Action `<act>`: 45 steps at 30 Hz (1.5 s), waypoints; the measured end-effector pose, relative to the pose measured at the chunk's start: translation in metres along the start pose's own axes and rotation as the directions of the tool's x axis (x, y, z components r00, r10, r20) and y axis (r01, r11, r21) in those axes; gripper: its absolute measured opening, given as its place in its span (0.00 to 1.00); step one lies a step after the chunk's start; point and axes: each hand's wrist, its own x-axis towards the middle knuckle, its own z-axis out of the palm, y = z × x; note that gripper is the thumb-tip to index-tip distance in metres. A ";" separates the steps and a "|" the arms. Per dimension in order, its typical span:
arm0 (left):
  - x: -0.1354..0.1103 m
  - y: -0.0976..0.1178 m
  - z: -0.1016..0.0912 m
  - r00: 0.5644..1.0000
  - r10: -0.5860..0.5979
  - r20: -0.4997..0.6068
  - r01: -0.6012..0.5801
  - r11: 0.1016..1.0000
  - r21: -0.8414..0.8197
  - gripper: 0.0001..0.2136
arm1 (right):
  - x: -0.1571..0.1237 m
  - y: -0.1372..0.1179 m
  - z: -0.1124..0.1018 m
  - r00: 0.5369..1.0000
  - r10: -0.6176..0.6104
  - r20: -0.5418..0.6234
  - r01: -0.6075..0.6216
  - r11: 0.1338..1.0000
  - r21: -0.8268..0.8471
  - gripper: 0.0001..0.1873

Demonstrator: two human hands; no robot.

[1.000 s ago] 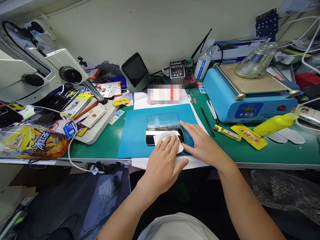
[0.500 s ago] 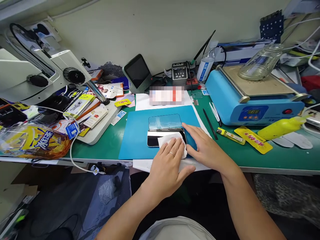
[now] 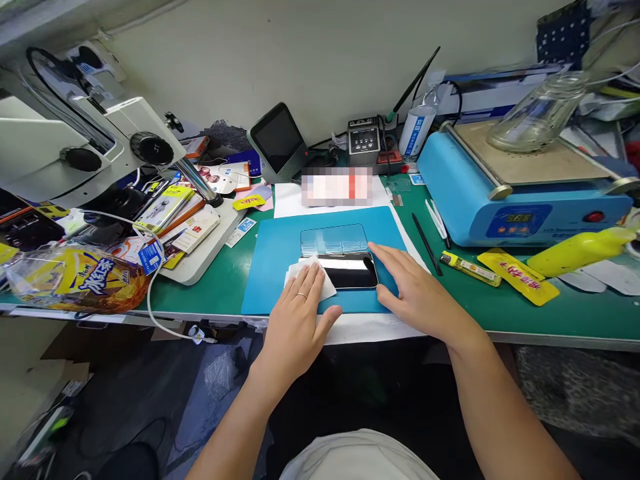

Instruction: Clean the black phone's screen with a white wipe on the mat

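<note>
My left hand [image 3: 300, 317] holds a folded white wipe [image 3: 327, 285] under its fingers, pressed onto the left end of a phone [image 3: 353, 272]. The phone lies screen up, dark and glossy, on a blue mat [image 3: 270, 257]. A clear sheet shaped like a screen protector [image 3: 334, 239] lies just behind the phone, with pale streaks on it. At the right ends of both is my right hand [image 3: 417, 290], open, thumb and forefinger spread. Its thumb is by the phone's near right corner, the forefinger by the clear sheet's corner; contact is hard to make out.
To the right are tweezers [image 3: 437, 220], a black pen-like tool [image 3: 427, 244], a yellow tube [image 3: 470, 269], a yellow squeeze bottle [image 3: 575, 253] and a blue heating plate [image 3: 525, 213] bearing a glass jar [image 3: 540, 113]. A microscope stand [image 3: 150, 147] and a drink bottle [image 3: 80, 277] occupy the left.
My left hand has slid the wipe from the phone's right end to its left end, uncovering the right part of the screen. My right hand stays by the right end.
</note>
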 end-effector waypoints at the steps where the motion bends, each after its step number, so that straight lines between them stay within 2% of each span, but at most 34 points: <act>1: 0.001 -0.001 0.000 1.000 0.000 0.005 0.000 1.000 0.006 0.31 | 0.000 0.000 0.000 1.000 0.000 -0.002 0.000 1.000 -0.003 0.35; 6: 0.033 0.004 0.005 1.000 -0.016 0.008 0.016 1.000 0.002 0.33 | 0.001 -0.002 -0.001 1.000 0.006 0.006 -0.006 1.000 -0.002 0.35; 10: 0.053 0.027 0.010 0.999 0.036 0.002 -0.036 0.998 -0.041 0.36 | 0.002 0.000 0.001 1.000 0.001 -0.005 -0.001 1.000 0.005 0.34; 14: 0.034 0.046 0.011 0.991 0.132 0.019 -0.130 0.987 -0.094 0.39 | 0.002 0.004 0.004 1.000 -0.016 -0.014 0.016 1.000 -0.004 0.34; 17: 0.012 0.040 0.006 0.984 0.172 0.034 -0.168 0.980 -0.106 0.37 | 0.002 0.003 0.004 0.999 -0.029 -0.023 0.029 1.000 -0.006 0.34; 19: 0.007 0.028 0.001 0.986 0.164 0.034 -0.160 0.983 -0.091 0.34 | 0.002 0.002 0.003 0.999 -0.039 -0.021 0.039 0.999 -0.003 0.34; 23: 0.030 0.016 0.001 0.995 0.102 0.022 -0.101 0.994 -0.044 0.32 | 0.001 0.002 0.003 0.999 -0.044 -0.025 0.044 0.999 0.000 0.36; 27: 0.053 0.035 0.011 0.992 0.122 0.016 -0.121 0.991 -0.048 0.37 | 0.001 0.006 0.007 0.997 -0.060 -0.040 0.061 0.998 0.020 0.34; 31: 0.036 0.057 0.014 0.982 0.191 0.006 -0.190 0.979 -0.074 0.38 | 0.001 0.006 0.007 0.998 -0.049 -0.039 0.051 0.998 0.039 0.32; 35: 0.019 0.052 0.010 0.977 0.211 0.031 -0.208 0.975 -0.081 0.36 | 0.000 0.003 0.005 0.998 -0.048 -0.044 0.049 0.999 0.024 0.31; 39: 0.039 0.036 0.009 0.988 0.150 0.031 -0.149 0.988 -0.035 0.34 | 0.001 0.003 0.004 0.997 -0.055 -0.058 0.057 0.998 0.028 0.32; 41: 0.049 0.035 0.011 0.992 0.122 0.026 -0.122 0.993 -0.004 0.35 | 0.002 0.003 0.004 0.997 -0.054 -0.053 0.056 0.998 0.032 0.32; 43: 0.051 0.040 0.011 0.991 0.134 0.023 -0.135 0.991 0.010 0.37 | 0.002 0.002 0.004 0.997 -0.055 -0.049 0.057 0.998 0.033 0.32; 45: 0.041 0.046 0.010 0.985 0.171 0.023 -0.171 0.985 -0.004 0.38 | 0.001 0.002 0.003 0.997 -0.049 -0.053 0.051 0.998 0.033 0.32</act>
